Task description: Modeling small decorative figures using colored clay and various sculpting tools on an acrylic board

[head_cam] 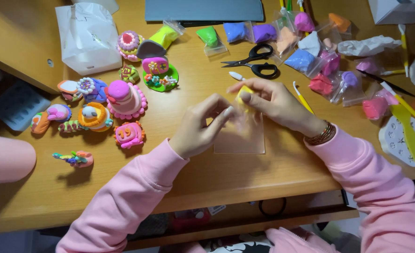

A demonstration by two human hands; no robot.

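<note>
I see both hands meeting over the middle of the wooden surface [245, 173]. My right hand [275, 100] pinches a small lump of yellow modelling clay [243, 95] between thumb and fingers, and my left hand [200, 126] closes its fingertips on the same lump, I think, though blur hides the contact. A clear plastic sheet [240, 138] lies just beneath. Black-handled scissors [256, 62] sit farther off, and a pink tiered clay cake [124, 98] stands to the left.
</note>
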